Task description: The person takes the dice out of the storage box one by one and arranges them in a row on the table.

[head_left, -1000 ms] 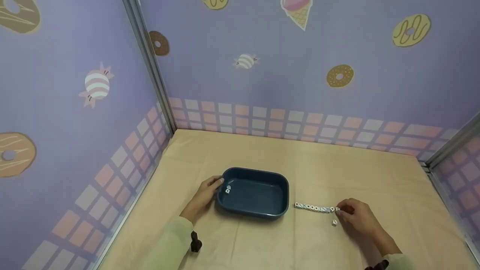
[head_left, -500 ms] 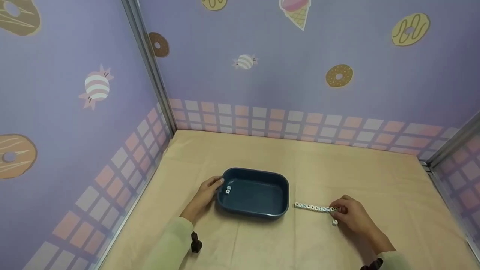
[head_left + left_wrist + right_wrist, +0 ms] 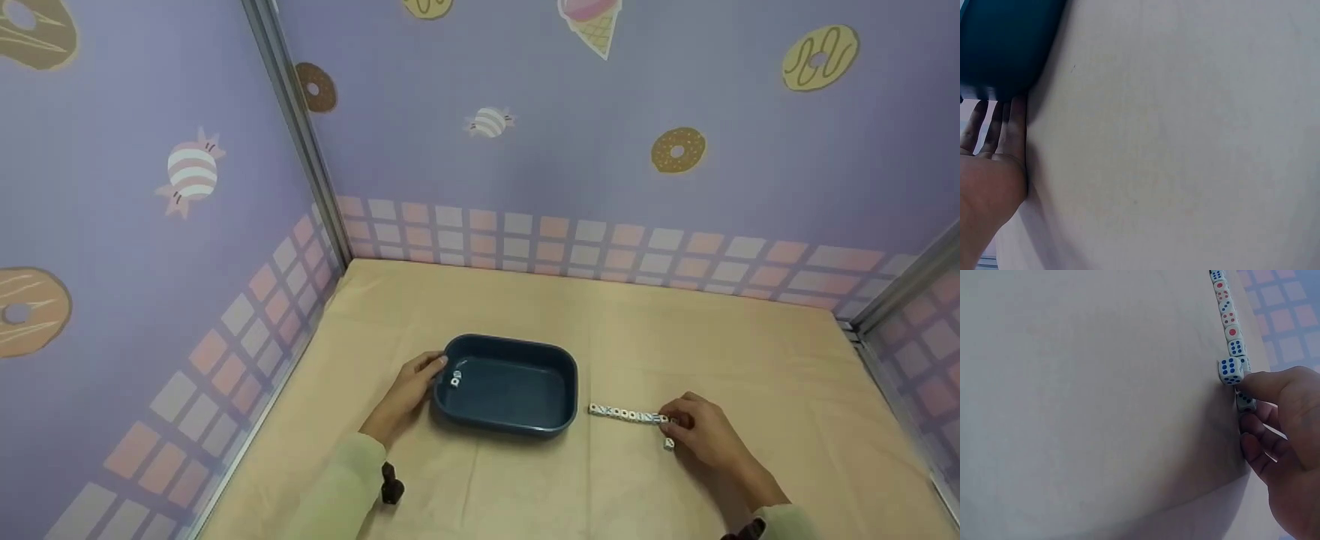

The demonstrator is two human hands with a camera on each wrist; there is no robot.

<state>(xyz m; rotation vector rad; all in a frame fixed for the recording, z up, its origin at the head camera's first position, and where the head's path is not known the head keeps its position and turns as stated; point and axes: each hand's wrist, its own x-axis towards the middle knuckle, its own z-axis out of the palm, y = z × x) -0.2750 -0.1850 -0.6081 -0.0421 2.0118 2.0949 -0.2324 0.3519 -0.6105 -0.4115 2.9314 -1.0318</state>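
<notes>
A dark blue rectangular dish [image 3: 517, 386] stands on the table, with two small dice [image 3: 455, 379] inside near its left wall. My left hand [image 3: 409, 386] holds the dish's left end, thumb at the rim; in the left wrist view the fingers of that hand [image 3: 996, 163] reach to the dish's outer wall. To the right of the dish runs a straight row of white dice [image 3: 626, 415]. At the row's right end my right hand [image 3: 705, 427] pinches a die [image 3: 1246, 402], partly covered by the fingers. One separate die [image 3: 1230, 371] sits just in front of the row, close to the thumb.
A pale cloth [image 3: 525, 487] covers the table. Purple walls with sweets and a checked border [image 3: 555, 240] enclose it at the back and sides, with a metal post [image 3: 300, 127] in the back left corner.
My right hand has shifted slightly left along the row, its fingertips now covering the row's right end. The left hand, the dish and the separate die stay in place.
</notes>
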